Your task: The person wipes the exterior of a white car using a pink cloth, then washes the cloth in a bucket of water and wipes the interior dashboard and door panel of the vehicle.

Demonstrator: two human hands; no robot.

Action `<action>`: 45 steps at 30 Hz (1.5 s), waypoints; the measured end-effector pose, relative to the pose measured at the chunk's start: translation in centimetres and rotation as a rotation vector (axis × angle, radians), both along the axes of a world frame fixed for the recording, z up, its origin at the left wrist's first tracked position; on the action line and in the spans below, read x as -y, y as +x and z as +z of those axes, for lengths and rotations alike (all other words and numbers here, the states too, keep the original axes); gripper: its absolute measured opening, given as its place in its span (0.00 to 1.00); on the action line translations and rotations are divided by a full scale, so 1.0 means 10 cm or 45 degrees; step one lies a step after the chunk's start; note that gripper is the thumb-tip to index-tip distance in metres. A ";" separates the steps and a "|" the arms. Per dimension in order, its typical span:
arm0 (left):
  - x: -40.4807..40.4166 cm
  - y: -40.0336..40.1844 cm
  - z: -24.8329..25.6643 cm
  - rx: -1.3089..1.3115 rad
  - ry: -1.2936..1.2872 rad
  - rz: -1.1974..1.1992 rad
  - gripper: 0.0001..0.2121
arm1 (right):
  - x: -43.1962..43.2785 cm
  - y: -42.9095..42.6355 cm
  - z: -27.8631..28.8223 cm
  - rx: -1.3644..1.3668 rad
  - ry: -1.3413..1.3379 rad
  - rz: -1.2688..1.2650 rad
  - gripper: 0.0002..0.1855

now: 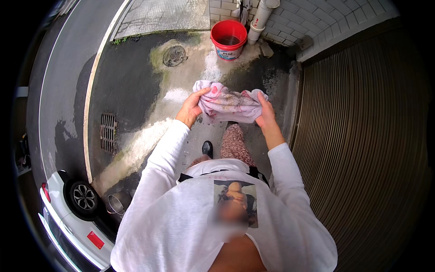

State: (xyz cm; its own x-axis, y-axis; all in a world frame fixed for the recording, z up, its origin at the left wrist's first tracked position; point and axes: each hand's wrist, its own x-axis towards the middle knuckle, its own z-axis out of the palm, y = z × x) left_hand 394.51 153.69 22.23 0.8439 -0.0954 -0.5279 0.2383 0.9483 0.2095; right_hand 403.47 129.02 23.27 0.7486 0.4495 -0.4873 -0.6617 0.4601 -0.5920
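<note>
A pink towel [231, 103] with red and dark stains is stretched, bunched and creased, between my two hands at about waist height or higher. My left hand [192, 107] grips its left end, the thumb lying on top. At the right end my right hand [266, 110] pinches the cloth, with the thumb pointing up. Beyond the towel, a red plastic bucket [229, 40] stands on the wet ground with dark liquid in it. The towel touches neither the bucket nor the ground.
A white downpipe [260, 20] and a tap [239, 3] are at the brick wall behind the bucket. A ribbed roller shutter [360, 125] runs along the right. Leftward are a manhole cover [174, 56], a drain grate [108, 132], a metal bucket [117, 204] and a parked white car [73, 224].
</note>
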 end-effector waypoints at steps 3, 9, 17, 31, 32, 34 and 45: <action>-0.16 0.35 -0.12 -0.247 0.087 0.159 0.13 | -0.19 0.57 -0.08 0.003 0.013 0.000 0.18; -0.24 0.97 -0.20 -0.184 -0.274 0.154 0.16 | -0.60 1.67 -0.17 0.043 -0.070 0.060 0.20; -0.38 2.14 -0.36 -0.063 -0.305 0.100 0.18 | -1.15 2.97 -0.82 0.031 -0.295 0.175 0.18; -0.92 4.37 -1.59 -0.106 -0.244 0.235 0.19 | -2.65 5.49 -1.58 1.139 -1.430 0.509 0.28; -0.93 4.49 -1.64 -0.117 -0.257 0.257 0.19 | -2.75 5.65 -1.61 1.252 -1.581 0.622 0.28; -1.03 4.69 -1.73 -0.048 -0.255 0.336 0.19 | -2.95 5.85 -1.63 1.383 -1.695 0.764 0.28; -0.80 5.22 -2.20 -0.259 -0.371 0.745 0.19 | -2.83 6.01 -1.71 1.976 -1.498 1.331 0.08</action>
